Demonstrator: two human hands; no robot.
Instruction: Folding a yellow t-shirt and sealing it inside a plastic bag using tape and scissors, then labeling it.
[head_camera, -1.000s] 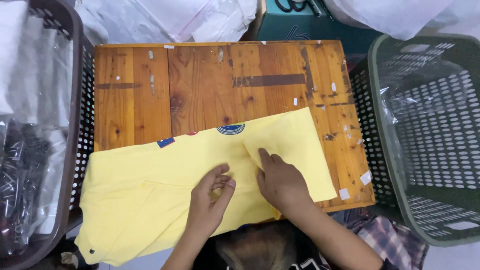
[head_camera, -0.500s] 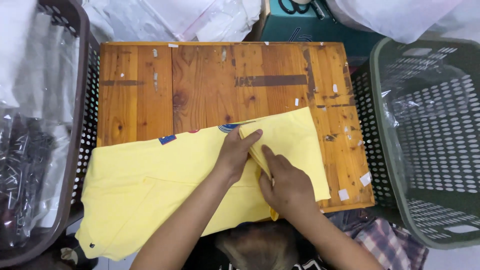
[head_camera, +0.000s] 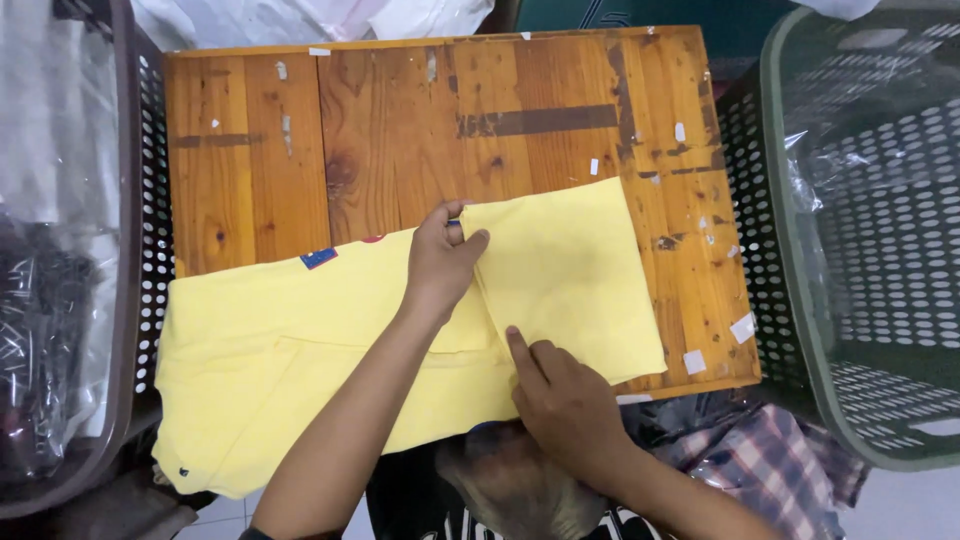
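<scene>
A dark perforated basket (head_camera: 140, 300) holding plastic-wrapped goods stands at far left. The yellow shirt (head_camera: 330, 340), soft knit with a small blue patch, lies across the worktop (head_camera: 400, 130), its left part overhanging the near edge. The left hand (head_camera: 440, 265) reaches forward, fingers curled and pinching the folded edge near the collar. The right hand (head_camera: 565, 400) lies flat, fingers extended, pressing the fold's lower end; whether it grips cloth is unclear. The worktop is scuffed pine planks. A green lattice basket (head_camera: 860, 250) stands at right.
</scene>
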